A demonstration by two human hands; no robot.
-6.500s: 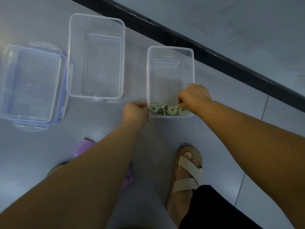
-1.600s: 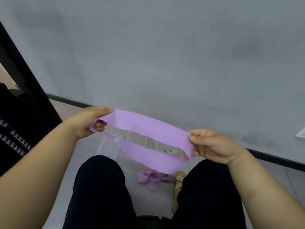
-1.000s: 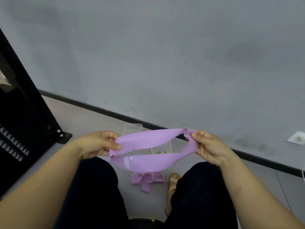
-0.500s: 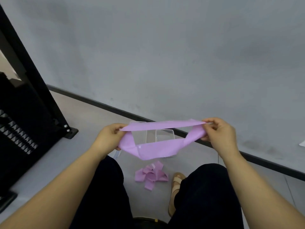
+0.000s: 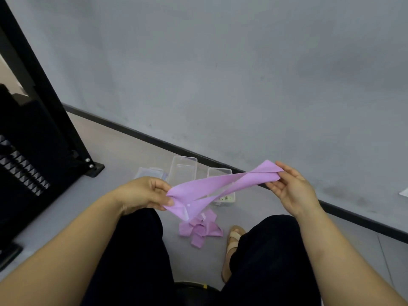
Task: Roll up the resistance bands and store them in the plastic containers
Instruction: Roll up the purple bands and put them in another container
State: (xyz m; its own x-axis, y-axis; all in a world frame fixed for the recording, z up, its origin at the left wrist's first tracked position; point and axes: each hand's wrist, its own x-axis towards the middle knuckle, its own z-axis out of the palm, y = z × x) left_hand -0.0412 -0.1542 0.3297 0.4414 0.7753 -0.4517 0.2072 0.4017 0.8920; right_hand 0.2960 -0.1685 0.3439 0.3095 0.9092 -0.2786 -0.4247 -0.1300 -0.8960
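Twisted purple resistance band (image 5: 217,187) stretched above clear plastic containers (image 5: 183,171) on floor

the band (image 5: 220,186) stretched between the two hands above the knees, with the left hand (image 5: 143,193) at its lower left end and the right hand (image 5: 291,191) at its higher right end. below it a heap of bands (image 5: 199,228) lay on the floor (image 5: 88,206) between the legs, a sandalled foot (image 5: 231,246) just to its right. beyond the heap three containers (image 5: 183,171) stood in a row near the skirting (image 5: 154,142) at the foot of the wall (image 5: 220,62). the rightmost container (image 5: 219,172) seemed to hold rolled bands (image 5: 225,198) at its near end, partly behind the held band. a stand (image 5: 33,129) stood far left.
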